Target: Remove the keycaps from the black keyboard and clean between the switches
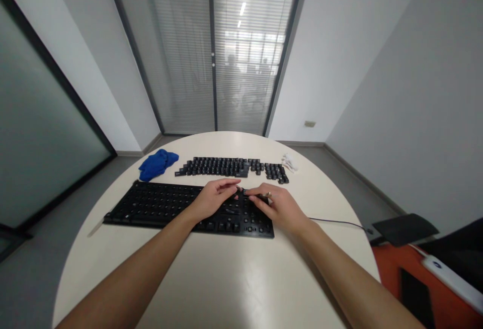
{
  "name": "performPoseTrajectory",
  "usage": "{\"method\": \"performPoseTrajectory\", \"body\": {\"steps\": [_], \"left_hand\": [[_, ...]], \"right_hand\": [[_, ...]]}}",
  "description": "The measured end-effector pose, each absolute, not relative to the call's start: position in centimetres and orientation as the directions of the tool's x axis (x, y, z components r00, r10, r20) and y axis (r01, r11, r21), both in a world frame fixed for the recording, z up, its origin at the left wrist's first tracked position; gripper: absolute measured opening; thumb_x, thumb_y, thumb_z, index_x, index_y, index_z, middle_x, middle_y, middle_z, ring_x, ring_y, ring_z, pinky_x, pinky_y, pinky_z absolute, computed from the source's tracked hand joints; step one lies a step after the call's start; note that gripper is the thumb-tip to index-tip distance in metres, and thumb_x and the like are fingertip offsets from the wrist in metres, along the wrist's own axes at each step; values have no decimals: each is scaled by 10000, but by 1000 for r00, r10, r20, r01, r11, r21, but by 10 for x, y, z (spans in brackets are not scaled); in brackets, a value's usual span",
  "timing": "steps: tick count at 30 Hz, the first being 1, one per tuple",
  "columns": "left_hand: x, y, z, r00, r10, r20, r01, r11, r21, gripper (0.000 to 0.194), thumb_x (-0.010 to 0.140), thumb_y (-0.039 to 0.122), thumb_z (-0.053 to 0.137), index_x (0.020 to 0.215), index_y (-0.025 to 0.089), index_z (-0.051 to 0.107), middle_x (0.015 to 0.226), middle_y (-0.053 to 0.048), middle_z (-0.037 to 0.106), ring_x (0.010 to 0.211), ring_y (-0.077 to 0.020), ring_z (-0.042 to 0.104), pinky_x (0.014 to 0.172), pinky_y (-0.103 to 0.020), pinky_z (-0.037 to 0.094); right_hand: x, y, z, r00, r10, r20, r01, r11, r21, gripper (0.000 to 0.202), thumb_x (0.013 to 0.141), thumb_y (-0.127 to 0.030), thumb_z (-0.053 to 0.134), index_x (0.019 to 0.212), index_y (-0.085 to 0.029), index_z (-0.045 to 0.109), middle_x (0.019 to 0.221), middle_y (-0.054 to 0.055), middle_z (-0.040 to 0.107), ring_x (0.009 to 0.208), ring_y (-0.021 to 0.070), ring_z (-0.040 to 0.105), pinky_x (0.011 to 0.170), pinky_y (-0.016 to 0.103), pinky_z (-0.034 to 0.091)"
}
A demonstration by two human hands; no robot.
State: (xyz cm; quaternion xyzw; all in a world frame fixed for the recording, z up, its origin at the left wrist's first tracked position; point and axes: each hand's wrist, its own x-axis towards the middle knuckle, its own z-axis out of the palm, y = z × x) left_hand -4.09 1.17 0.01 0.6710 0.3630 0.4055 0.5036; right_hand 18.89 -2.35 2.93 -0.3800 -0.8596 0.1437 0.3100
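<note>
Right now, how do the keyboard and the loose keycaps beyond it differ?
The keyboard is one long piece; the keycaps are many small separate ones, in rows. The keyboard lies nearer, partly under the left hand and right hand; the keycaps lie farther off, touched by neither. Both are black and rest on the table.

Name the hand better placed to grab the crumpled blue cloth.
Probably the left hand: nearer the crumpled blue cloth, with the right hand at the long black keyboard's right end.

Slatted blinds [181,47] beside white wall [320,67]
</note>
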Motion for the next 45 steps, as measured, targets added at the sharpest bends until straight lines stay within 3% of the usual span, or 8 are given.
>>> {"method": "performPoseTrajectory", "body": {"steps": [6, 12, 18, 22, 28, 35, 45], "left_hand": [[-40, 10, 0, 446, 891, 87, 10, -102, 995, 594, 774, 469, 755, 1235, 139, 576, 913, -72, 767, 784, -187, 721, 850, -363, 548], [-40, 8, -2, 495, 866, 77, -10, -83, 997, 605, 802, 409, 750, 1298, 154, 516, 821, -43, 757, 749, -180, 721, 794, -329, 547], [-37, 11, -3, 445, 884, 142, -38, -140, 989, 473, 878, 438, 645, 1230, 144, 528, 1097, -121, 714, 828, -173, 696, 854, -370, 539], [-36, 12, -6, 398, 896, 197, -12, -210, 978, 426, 877, 410, 648, 1194, 145, 545, 1152, -126, 670, 917, -174, 660, 930, -376, 494], [-36, 11, -10, 426, 881, 207, 13, -235, 972, 435, 882, 395, 646, 1224, 148, 536, 1146, -123, 654, 944, -182, 630, 928, -384, 471], [-36, 10, -7, 448, 869, 208, 48, -256, 966, 424, 899, 371, 627, 1239, 141, 522, 1150, -132, 653, 980, -192, 625, 945, -393, 459], [-37, 8, -5, 459, 860, 220, 64, -279, 958, 406, 897, 359, 635, 1230, 152, 528, 1137, -124, 662, 992, -192, 631, 948, -390, 465]], "right_hand": [[184, -23, 24, -576, 704, 416, 665, 699, -263, 310, 997, -355, 506, 1252, -281, 666, 862, 55, 704, 758, 188, 639, 685, 293, 436], [182, -22, 21, -597, 703, 386, 671, 701, -240, 312, 996, -356, 508, 1242, -255, 671, 887, 55, 714, 738, 177, 645, 667, 284, 431], [192, -18, 24, -554, 729, 403, 682, 674, -283, 301, 987, -373, 529, 1216, -265, 691, 891, 49, 730, 757, 180, 664, 681, 277, 450], [221, -8, 30, -344, 836, 428, 782, 508, -362, 301, 960, -405, 570, 1148, -229, 726, 916, 57, 742, 743, 180, 656, 682, 271, 459], [255, 6, 29, -201, 939, 279, 929, 273, -249, 298, 931, -468, 568, 1051, -278, 766, 804, 36, 754, 697, 204, 660, 580, 264, 380], [252, 12, 20, -119, 974, 192, 987, 138, -87, 279, 926, -433, 552, 1073, -312, 755, 880, 46, 774, 776, 226, 690, 575, 258, 375], [254, 18, 15, -61, 981, 183, 995, 74, -62, 305, 906, -430, 557, 1123, -329, 746, 995, 57, 780, 879, 261, 710, 641, 285, 443]]}}
